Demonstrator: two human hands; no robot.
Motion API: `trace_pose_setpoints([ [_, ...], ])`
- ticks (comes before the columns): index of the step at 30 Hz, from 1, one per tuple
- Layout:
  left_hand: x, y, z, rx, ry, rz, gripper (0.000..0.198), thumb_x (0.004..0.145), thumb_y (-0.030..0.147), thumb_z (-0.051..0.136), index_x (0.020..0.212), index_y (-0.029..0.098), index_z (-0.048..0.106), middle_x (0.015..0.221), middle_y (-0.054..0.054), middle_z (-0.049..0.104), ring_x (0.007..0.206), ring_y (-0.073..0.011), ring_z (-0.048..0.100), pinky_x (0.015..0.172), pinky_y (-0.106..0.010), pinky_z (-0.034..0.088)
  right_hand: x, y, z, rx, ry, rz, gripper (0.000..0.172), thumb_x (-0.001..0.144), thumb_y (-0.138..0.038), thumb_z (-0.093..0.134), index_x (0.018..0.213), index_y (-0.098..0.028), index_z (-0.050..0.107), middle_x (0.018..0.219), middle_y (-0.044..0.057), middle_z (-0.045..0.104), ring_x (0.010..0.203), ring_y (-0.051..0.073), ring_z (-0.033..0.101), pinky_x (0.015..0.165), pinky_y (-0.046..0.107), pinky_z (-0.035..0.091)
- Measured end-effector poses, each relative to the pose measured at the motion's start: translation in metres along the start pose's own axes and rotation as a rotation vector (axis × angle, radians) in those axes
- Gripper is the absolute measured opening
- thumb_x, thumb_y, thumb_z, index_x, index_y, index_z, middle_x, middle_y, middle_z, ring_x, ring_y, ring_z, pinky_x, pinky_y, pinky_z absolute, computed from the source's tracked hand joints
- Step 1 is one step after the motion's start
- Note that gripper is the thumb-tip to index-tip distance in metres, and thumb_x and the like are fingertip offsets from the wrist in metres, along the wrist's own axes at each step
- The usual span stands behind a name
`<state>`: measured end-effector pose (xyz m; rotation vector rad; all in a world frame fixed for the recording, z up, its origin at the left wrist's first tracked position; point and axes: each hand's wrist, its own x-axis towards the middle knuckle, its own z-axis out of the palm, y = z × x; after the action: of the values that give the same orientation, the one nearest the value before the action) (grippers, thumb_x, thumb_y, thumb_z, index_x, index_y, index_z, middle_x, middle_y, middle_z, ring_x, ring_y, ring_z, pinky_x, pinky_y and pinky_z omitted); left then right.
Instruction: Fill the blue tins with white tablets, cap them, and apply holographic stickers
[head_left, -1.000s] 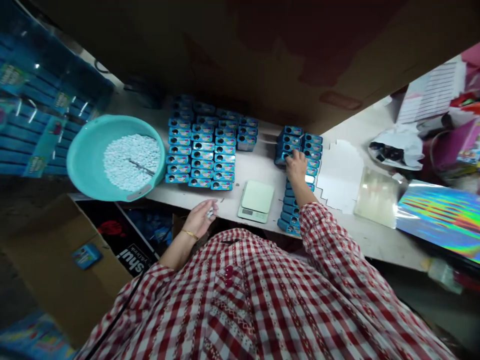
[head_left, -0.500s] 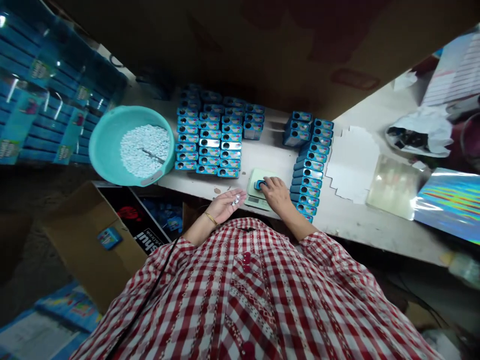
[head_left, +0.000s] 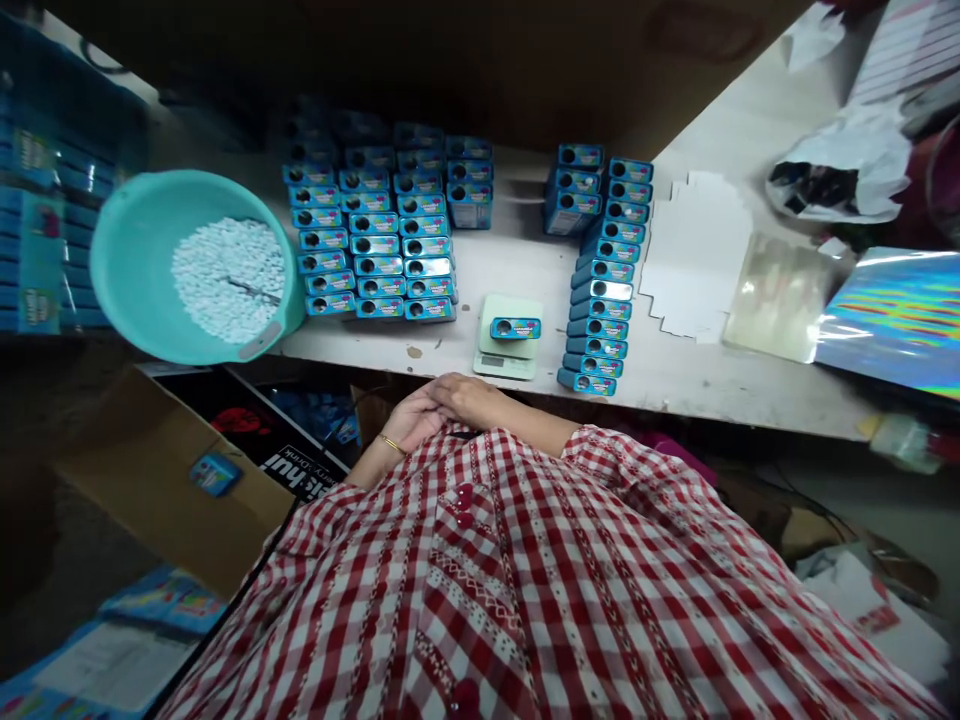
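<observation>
My left hand (head_left: 414, 420), with a gold bangle at its wrist, is cupped palm up at the table's front edge. My right hand (head_left: 471, 400) lies over its palm, fingers pressed together in it. Whatever is between the two hands is hidden; small white candies showed in the left palm earlier. Just beyond stands a pale green digital scale (head_left: 507, 365). On it sits one blue tin (head_left: 515, 328) with a dark round opening, touched by neither hand. Left of the hands, a turquoise basin (head_left: 124, 270) holds a heap of white candies (head_left: 225, 265) and a dark utensil.
Rows of blue tins (head_left: 379, 265) stand left of the scale, and another row (head_left: 600, 308) to its right. Flat white card (head_left: 697, 260) and shiny film (head_left: 892, 320) lie farther right. An open carton (head_left: 172, 490) is below left; a large brown box overhangs the back.
My right hand has let go of the tin on the scale and moved left onto my left palm. The view has shifted, too.
</observation>
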<state>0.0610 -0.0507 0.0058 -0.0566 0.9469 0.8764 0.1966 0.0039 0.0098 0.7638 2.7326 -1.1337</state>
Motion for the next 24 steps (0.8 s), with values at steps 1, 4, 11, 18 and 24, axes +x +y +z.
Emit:
trace_pose_setpoints([
  [1, -0.001, 0.0, 0.0, 0.002, -0.011, -0.003, 0.038, 0.064, -0.002, 0.048, 0.096, 0.011, 0.063, 0.089, -0.008, 0.069, 0.086, -0.0191, 0.066, 0.092, -0.038, 0.047, -0.001, 0.0, -0.001, 0.019, 0.003, -0.001, 0.019, 0.089, -0.018, 0.049, 0.103, -0.012, 0.061, 0.104, 0.011, 0.06, 0.096, 0.019, 0.054, 0.075, 0.028, 0.044],
  [4, -0.001, -0.001, 0.001, 0.016, -0.052, -0.036, 0.027, 0.066, -0.001, 0.052, 0.088, 0.01, 0.063, 0.081, -0.007, 0.069, 0.081, -0.0188, 0.067, 0.093, -0.04, 0.046, -0.004, 0.002, -0.007, 0.111, 0.013, -0.008, 0.017, 0.087, -0.017, 0.052, 0.1, -0.011, 0.061, 0.1, 0.01, 0.061, 0.092, 0.016, 0.056, 0.077, 0.027, 0.043],
  [11, 0.006, -0.006, 0.011, 0.072, -0.059, -0.119, 0.03, 0.065, -0.003, 0.051, 0.088, 0.01, 0.065, 0.078, -0.007, 0.068, 0.087, -0.0194, 0.066, 0.096, -0.04, 0.044, -0.021, 0.01, 0.0, 0.123, 0.035, 0.054, 0.019, 0.083, -0.011, 0.051, 0.099, -0.014, 0.061, 0.098, 0.008, 0.06, 0.088, 0.016, 0.055, 0.073, 0.025, 0.042],
  [18, 0.022, -0.001, 0.036, -0.048, -0.083, -0.074, 0.031, 0.068, -0.001, 0.048, 0.092, 0.007, 0.066, 0.08, -0.008, 0.067, 0.078, -0.0145, 0.064, 0.091, -0.032, 0.047, -0.038, 0.024, -0.019, 0.194, 0.291, 0.177, 0.019, 0.08, -0.008, 0.048, 0.094, -0.013, 0.061, 0.092, 0.008, 0.059, 0.085, 0.015, 0.054, 0.076, 0.025, 0.043],
  [24, 0.042, 0.012, 0.067, -0.058, -0.025, -0.016, 0.034, 0.071, 0.001, 0.045, 0.101, 0.005, 0.063, 0.097, -0.014, 0.069, 0.1, -0.0188, 0.063, 0.098, -0.033, 0.043, -0.05, 0.068, -0.055, 0.145, 0.544, 0.275, 0.019, 0.081, -0.01, 0.048, 0.092, -0.015, 0.062, 0.091, 0.007, 0.059, 0.085, 0.015, 0.054, 0.078, 0.026, 0.044],
])
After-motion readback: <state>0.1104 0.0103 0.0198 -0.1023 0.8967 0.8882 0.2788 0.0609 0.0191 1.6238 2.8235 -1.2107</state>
